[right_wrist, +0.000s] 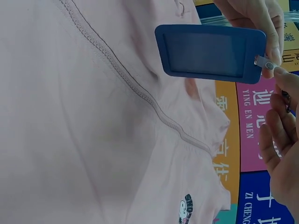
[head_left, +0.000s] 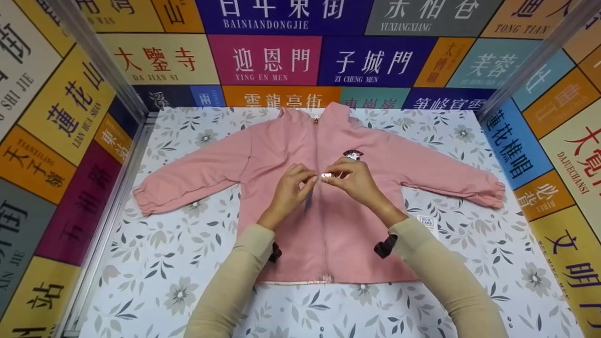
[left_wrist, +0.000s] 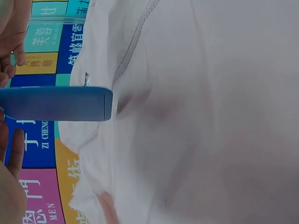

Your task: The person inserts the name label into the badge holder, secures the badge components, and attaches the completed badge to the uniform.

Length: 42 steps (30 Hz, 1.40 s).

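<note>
A pink zip-up jacket (head_left: pixel 286 136) lies spread on the table, front up, sleeves out. Above its zip, both hands come together, fingertips almost meeting. The left hand (head_left: pixel 293 185) pinches the clear strap of a blue badge holder (right_wrist: pixel 210 35). The right hand (head_left: pixel 354 180) holds a shiny metal clip (head_left: pixel 327 175), its thumb tip by the strap's snap in the right wrist view. Seen nearly edge-on in the left wrist view, the badge holder (left_wrist: pixel 56 103) hangs over the jacket (left_wrist: pixel 210 140). The hands mostly hide it in the head view.
A small white card (head_left: pixel 427 222) lies on the floral tablecloth (head_left: pixel 178 295), right of the jacket and partly behind the right sleeve. Printed panels (head_left: pixel 263 61) wall the table at the back and both sides, with metal posts (head_left: pixel 117 84) at the corners.
</note>
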### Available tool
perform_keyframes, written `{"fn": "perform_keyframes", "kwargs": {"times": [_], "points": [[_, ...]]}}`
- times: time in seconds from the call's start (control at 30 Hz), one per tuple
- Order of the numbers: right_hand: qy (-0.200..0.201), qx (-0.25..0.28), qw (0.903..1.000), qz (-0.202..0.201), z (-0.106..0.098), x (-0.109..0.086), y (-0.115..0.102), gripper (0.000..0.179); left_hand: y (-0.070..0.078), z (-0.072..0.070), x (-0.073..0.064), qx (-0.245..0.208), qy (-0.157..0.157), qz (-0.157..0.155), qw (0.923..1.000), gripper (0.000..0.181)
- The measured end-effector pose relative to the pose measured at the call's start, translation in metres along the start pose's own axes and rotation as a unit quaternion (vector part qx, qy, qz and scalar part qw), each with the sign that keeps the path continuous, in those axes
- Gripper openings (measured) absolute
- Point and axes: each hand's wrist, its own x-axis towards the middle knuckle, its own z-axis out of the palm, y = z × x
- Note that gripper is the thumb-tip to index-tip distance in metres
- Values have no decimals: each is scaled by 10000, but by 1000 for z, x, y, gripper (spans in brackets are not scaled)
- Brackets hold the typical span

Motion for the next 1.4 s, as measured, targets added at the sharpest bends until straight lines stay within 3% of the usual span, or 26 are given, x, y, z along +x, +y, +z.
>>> {"fn": "perform_keyframes", "kwargs": {"times": [0.4,0.6,0.8,1.13,1.4], "points": [[214,413,9988,-175,7,2,-8,10,-1,3,1,208,450,394,9980,21],[282,468,9983,-208,4,-2,-37,11,0,4,2,278,581,287,9975,20],[367,374,9981,-330,4,-3,-37,11,0,7,2,269,657,206,9973,17],[486,301,9945,-880,6,-4,-37,11,0,2,4,-83,795,66,9968,16],[631,355,9948,-720,3,-5,-38,9,-2,-1,4,-399,656,-4,9970,20]]}}
